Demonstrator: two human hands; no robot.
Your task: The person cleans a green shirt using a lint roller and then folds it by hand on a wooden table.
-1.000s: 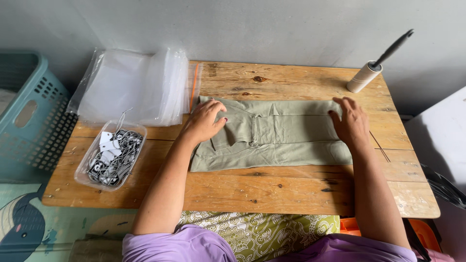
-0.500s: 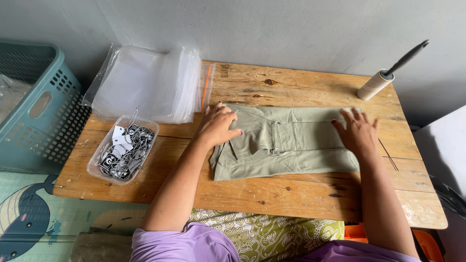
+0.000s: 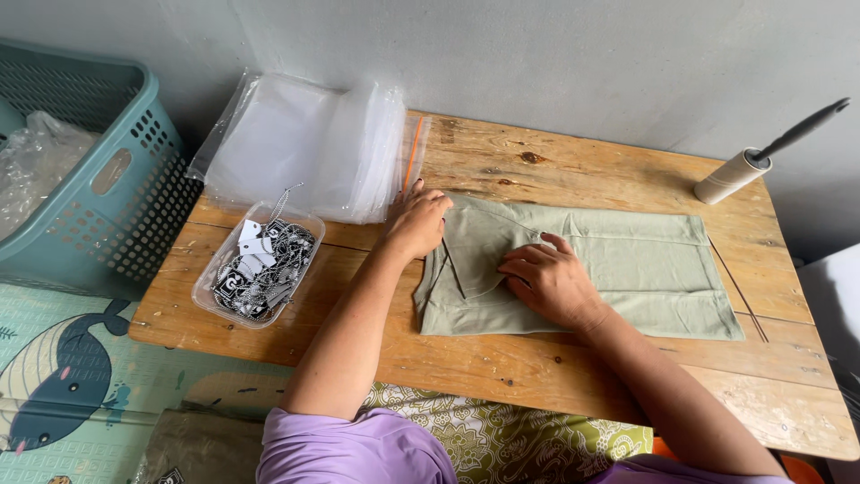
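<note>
**Folded garment under both hands**

While the person sits at the near edge of the wooden table (image 3: 502,376), both bare hands rest on a pale green folded garment (image 3: 627,269) lying flat across the middle of the boards. Nearest, the right hand (image 3: 546,282) lies palm down on a folded flap at the garment's left part, fingers spread and flat, its grip open and merely pressing. Slightly farther and to the left, the left hand (image 3: 417,220) sits at the garment's far left corner with fingers curled at the edge; whether it pinches the cloth or only touches it, I cannot tell.

The cloth looks soft, light and limp, likely to sag and lose its folds if lifted by one point, so the folded edges or corners seem the best places to take hold.

Left of the garment stands a clear plastic tray (image 3: 258,269) of tags. Farther back lies a stack of clear plastic bags (image 3: 305,148), with a teal basket (image 3: 81,179) off the table's left. At the far right corner rests a lint roller (image 3: 743,170).
</note>
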